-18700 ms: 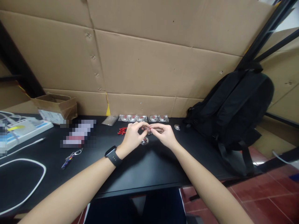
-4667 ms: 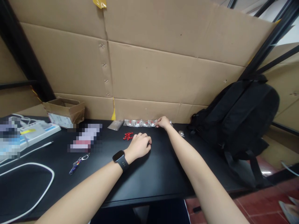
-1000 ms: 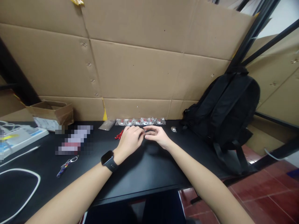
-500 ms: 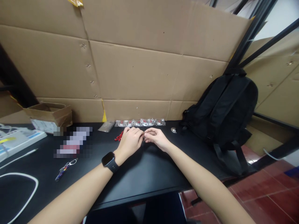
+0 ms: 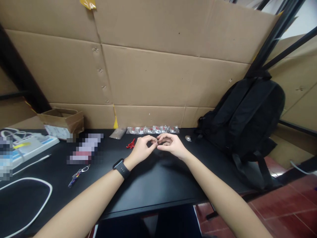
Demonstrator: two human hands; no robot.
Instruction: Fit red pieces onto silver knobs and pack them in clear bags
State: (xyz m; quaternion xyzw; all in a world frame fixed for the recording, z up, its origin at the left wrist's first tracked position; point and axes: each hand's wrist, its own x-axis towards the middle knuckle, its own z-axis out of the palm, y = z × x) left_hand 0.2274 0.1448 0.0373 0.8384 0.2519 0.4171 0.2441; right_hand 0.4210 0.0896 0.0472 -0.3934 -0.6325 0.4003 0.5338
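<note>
Reaching over the near edge of the dark table point(image 5: 151, 196), 2 bare forearms are converging toward its middle, a black watch point(image 5: 122, 168) circling the left wrist. Off to the left, a white cable point(image 5: 50, 193) is looping across the surface and a keychain point(image 5: 77, 177) is lying just beyond it, well apart from the work. Farther in, the left hand point(image 5: 143, 147) and the right hand point(image 5: 171, 145) are facing each other, thumbs and fingers closing in a pinch on a small thin object point(image 5: 157, 141) that they are holding up between them; it is showing too little to name, and which hand is bearing more of it I cannot tell. This grip is looking like the weak spot: with so little surface under the fingertips, a slight twist or an uneven pull could be sending the piece out of the pinch and onto the black top. Red cords point(image 5: 130, 143) are lying in a loose heap just beside the left hand, where a careless sweep of the knuckles could be scattering or tangling them. A small shiny piece point(image 5: 188, 138) is resting beyond the right hand, near the black backpack point(image 5: 245, 114). Behind, clear packets point(image 5: 152, 130) are lining the foot of the cardboard wall point(image 5: 153, 79); hands pushing too far forward could be disturbing that row.
</note>
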